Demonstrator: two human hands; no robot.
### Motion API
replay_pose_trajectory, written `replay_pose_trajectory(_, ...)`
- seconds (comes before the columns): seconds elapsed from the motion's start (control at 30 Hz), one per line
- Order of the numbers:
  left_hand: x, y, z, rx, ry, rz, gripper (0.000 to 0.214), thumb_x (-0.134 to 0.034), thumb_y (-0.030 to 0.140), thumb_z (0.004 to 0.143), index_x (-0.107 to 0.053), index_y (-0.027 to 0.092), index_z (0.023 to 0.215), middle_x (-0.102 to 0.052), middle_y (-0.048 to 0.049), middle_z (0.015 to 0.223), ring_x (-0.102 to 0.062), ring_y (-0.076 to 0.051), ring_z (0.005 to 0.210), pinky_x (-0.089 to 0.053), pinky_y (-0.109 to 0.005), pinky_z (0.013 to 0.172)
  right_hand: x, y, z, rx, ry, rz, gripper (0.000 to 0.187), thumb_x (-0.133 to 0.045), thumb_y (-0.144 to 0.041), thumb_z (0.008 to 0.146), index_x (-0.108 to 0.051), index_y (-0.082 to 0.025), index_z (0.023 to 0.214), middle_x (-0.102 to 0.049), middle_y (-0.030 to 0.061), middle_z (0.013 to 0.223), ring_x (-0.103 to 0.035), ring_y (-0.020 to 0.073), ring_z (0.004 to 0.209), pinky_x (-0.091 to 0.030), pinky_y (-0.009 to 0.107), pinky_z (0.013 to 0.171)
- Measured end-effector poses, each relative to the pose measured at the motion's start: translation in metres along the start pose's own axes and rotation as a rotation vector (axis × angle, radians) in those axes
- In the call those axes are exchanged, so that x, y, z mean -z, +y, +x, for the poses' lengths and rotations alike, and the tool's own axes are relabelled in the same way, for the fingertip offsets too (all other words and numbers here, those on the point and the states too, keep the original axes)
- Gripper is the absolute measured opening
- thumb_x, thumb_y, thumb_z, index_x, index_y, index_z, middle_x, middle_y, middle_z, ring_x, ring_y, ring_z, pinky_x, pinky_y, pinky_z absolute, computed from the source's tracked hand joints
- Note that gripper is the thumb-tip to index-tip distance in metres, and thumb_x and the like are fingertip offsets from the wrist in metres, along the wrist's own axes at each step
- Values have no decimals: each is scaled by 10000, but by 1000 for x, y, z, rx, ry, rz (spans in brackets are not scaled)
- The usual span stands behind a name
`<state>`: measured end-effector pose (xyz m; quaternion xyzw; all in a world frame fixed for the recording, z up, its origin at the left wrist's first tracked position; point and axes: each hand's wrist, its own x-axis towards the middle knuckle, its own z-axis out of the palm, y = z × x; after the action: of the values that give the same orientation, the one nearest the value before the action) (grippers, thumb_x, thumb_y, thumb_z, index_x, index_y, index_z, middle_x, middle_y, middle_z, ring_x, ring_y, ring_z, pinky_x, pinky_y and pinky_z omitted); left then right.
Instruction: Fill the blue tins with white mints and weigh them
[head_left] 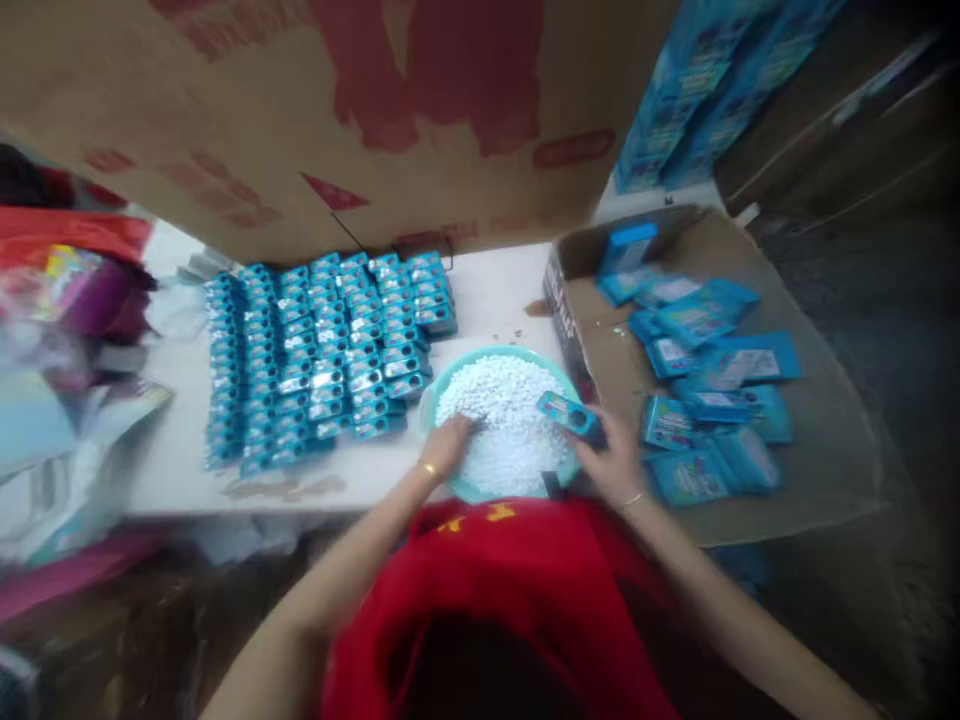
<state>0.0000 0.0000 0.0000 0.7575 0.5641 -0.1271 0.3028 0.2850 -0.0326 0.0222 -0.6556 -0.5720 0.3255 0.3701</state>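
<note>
A light turquoise bowl [427,410] full of small white pellets [502,410] stands at the table's front edge. My left hand [450,445] is at the bowl's left side, its fingers drawn together with the tips among the pellets. Whatever those fingers pinch is hidden and blurred. Over the right part of the bowl, my right hand [615,460] grips a small blue box [570,412] with a dark round spot on its face. The box is tilted and points up to the left.
Rows of similar stacked blue boxes [322,350] cover the table to the left. An open cardboard carton [607,350] with loose blue packs [705,315] stands on the right. A large carton [450,190] walls off the back; tall blue stacks [667,110] rise behind right.
</note>
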Motion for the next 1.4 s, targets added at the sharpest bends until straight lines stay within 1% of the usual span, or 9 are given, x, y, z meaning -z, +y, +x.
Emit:
replay_pose_trajectory(0.13, -18, 26, 22, -15, 10, -78, 194, -432, 203, 909, -502, 179, 1088, -560, -85, 1110, -541, -198, 1054, -438, -328, 921, 2, -5, -1, -46, 8, 14, 417, -648, -450, 775, -568, -189, 1090, -637, 97, 1042, -597, 254, 961, -476, 425, 866)
replay_pose_trajectory(0.23, -16, 24, 18, -44, 46, -222, 203, -462, 251, 901, -496, 192, 1093, -580, -65, 1048, -562, -187, 979, -448, -325, 884, 2, -7, 0, -70, 29, 39, 445, -667, -456, 757, -563, -185, 1093, -640, 91, 1004, -604, 256, 936, -481, 426, 850)
replay_pose_trajectory(0.37, 9, 12, -5, -125, 84, -362, 209, -484, 307, 891, -500, 194, 1067, -583, -46, 957, -564, -175, 875, -457, -318, 820, 3, -9, 2, -66, 24, 56, 451, -669, -451, 757, -556, -191, 1108, -640, 91, 1008, -610, 258, 936, -486, 427, 848)
replay_pose_trajectory(0.53, 62, 15, -32, -295, 146, -359, 206, -458, 295, 910, -496, 166, 1066, -570, -63, 935, -552, -163, 836, -455, -298, 782, 1, -8, 3, 49, -5, -34, 378, -625, -372, 792, -550, -195, 1117, -624, 106, 1054, -598, 266, 973, -491, 429, 859)
replay_pose_trajectory(0.87, 151, 72, -49, -405, -7, 131, 164, -424, 231, 913, -525, 160, 1020, -591, -70, 949, -572, -173, 829, -466, -286, 712, -18, -11, 1, 333, -116, -164, 421, -500, -106, 739, -536, -165, 1154, -598, 130, 1103, -551, 280, 1060, -469, 458, 934)
replay_pose_trajectory(1.03, 171, 113, -53, -305, -77, 443, 157, -404, 150, 898, -556, 136, 932, -586, -88, 909, -579, -195, 773, -461, -291, 605, -22, -14, 0, 367, -116, -185, 414, -497, -95, 736, -541, -156, 1143, -610, 128, 1085, -555, 276, 1041, -476, 446, 909)
replay_pose_trajectory(1.2, 179, 140, -59, -316, -84, 535, 199, -380, 101, 900, -575, 120, 927, -580, -98, 885, -576, -200, 783, -465, -287, 598, -24, -15, -2, 371, -117, -156, 400, -499, -121, 766, -532, -168, 1163, -611, 130, 1085, -562, 274, 1041, -481, 454, 897)
replay_pose_trajectory(1.3, 181, 132, -61, -317, -43, 512, 203, -378, 123, 910, -576, 139, 949, -579, -81, 894, -566, -203, 817, -472, -300, 645, -23, -13, -2, 347, -118, -123, 413, -497, -123, 763, -527, -175, 1173, -606, 128, 1097, -563, 272, 1055, -479, 460, 913)
replay_pose_trajectory(1.4, 171, 96, -60, -223, -7, 406, 187, -391, 182, 920, -561, 163, 997, -578, -72, 942, -568, -195, 865, -471, -286, 682, -18, -10, 0, 299, -115, -81, 425, -496, -131, 758, -528, -185, 1178, -602, 120, 1101, -557, 271, 1076, -472, 465, 937)
